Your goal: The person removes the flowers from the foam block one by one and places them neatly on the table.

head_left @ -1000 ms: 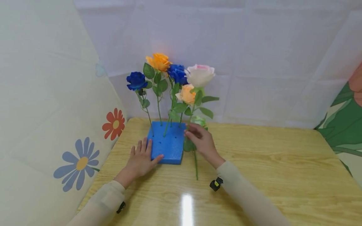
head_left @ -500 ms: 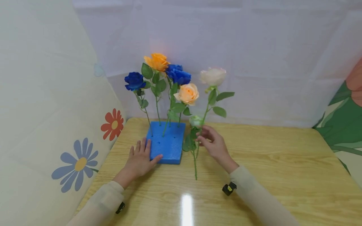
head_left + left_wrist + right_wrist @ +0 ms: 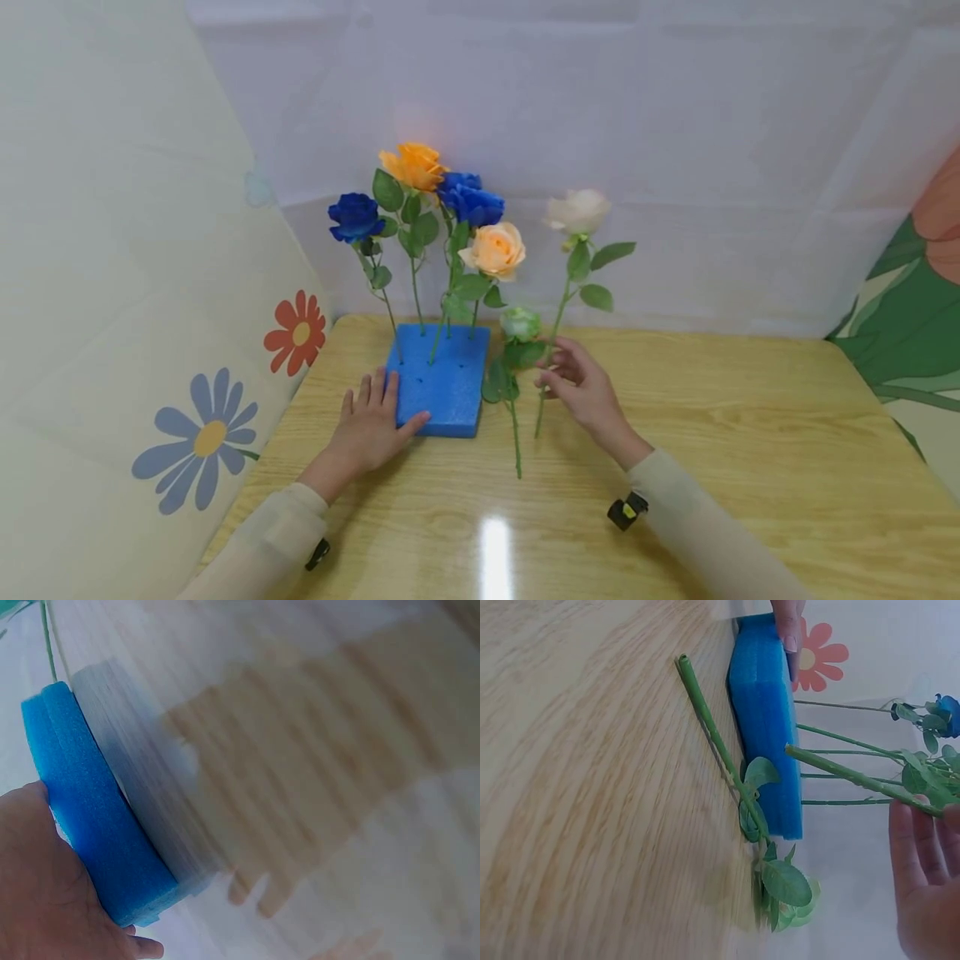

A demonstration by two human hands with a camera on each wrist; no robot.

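Note:
My left hand (image 3: 369, 429) rests with spread, straight fingers on the left side of a blue foam block (image 3: 446, 404); the thumb lies along its front edge. In the left wrist view the hand is against the foam block (image 3: 94, 802). My right hand (image 3: 588, 396) pinches the stem of a white rose (image 3: 579, 212), upright and right of the block. Its cut stem end (image 3: 817, 761) shows in the right wrist view, off the table. A pale green rose (image 3: 521, 323) lies on the table between block and right hand, its stem (image 3: 705, 712) towards me.
Several roses stand in the block: an orange one (image 3: 416, 167), blue ones (image 3: 356, 217) and a peach one (image 3: 497, 250). Small holes (image 3: 420, 381) show in the block's top. A pale cloth wall (image 3: 720, 167) closes off the back of the wooden table (image 3: 720, 467).
My right hand has moved right, carrying the white rose away from the block and past the green rose. The left hand has stayed on the block.

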